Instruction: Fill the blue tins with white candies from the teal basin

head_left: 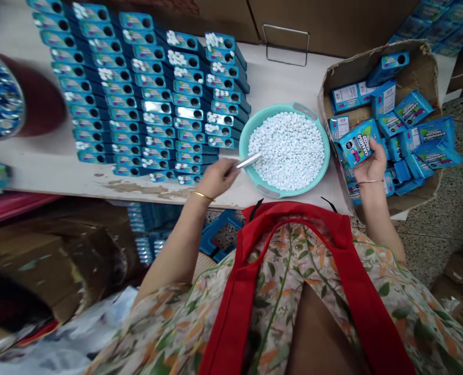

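My left hand (217,178) is closed round the handle of a metal spoon (249,160). Its far end reaches over the rim of a turquoise basin (324,162) to the small white candies (289,148) inside; whether the tip is sunk in them I cannot tell. At the right, my right hand (374,164) grips a blue candy box (358,143), its printed front facing up. That hand is above an open cardboard carton (430,67) holding several similar blue boxes (413,108).
Rows of upright blue boxes (157,96) with round holes stand left of the basin, some with white candies on top. A dark red container (44,96) of shiny blue wrappers lies far left. A wire handle (286,47) sits at the back. Cartons (32,265) are below the table.
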Motion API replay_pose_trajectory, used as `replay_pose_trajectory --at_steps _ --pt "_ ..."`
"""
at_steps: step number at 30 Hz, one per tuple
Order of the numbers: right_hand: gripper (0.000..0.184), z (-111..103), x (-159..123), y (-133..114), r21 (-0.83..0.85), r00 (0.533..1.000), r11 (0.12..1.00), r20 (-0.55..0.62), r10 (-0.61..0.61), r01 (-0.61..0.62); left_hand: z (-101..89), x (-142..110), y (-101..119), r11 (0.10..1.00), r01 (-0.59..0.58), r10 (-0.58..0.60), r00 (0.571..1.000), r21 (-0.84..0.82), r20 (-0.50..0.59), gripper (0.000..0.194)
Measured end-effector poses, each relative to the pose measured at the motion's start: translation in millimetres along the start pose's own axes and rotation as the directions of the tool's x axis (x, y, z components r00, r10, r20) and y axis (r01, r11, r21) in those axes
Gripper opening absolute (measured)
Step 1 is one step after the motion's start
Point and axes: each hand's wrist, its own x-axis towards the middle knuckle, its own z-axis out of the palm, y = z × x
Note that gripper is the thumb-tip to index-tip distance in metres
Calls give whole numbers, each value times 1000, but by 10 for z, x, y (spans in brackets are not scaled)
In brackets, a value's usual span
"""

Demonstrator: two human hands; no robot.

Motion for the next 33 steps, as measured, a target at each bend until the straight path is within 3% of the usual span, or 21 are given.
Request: replay_pose_trajectory --at_steps 2,4,8,13,18,22,26,30,33 --pt "57 150 -263 49 109 994 988 42 103 -107 96 -119 265 998 -49 40 984 45 172 34" --pt "52 262 -539 110 169 983 969 56 173 -180 238 -134 551 992 -11 -22 966 126 256 28" --pt "47 300 -958 199 240 956 926 104 274 -291 568 147 1059 974 119 -167 953 193 254 25" --pt "60 190 -1143 177 302 946 897 65 318 -322 904 642 1410 984 176 -175 960 18 219 30" --pt "69 182 -1160 233 275 942 901 98 320 -335 1089 820 1472 975 140 -117 984 -170 136 34" --pt "60 231 -1123 345 293 947 901 83 311 -321 1154 863 1505 961 171 -154 984 -216 93 35" --pt "66 288 -1130 336 234 921 893 173 350 -384 1197 980 1562 952 157 -146 987 -262 59 34" --pt "63 325 -1106 357 163 930 924 192 314 -345 1073 964 1448 956 109 -94 993 -272 69 36" --pt "57 338 -1035 487 58 980 985 132 152 -160 802 808 1257 971 25 -7 997 -238 76 38"
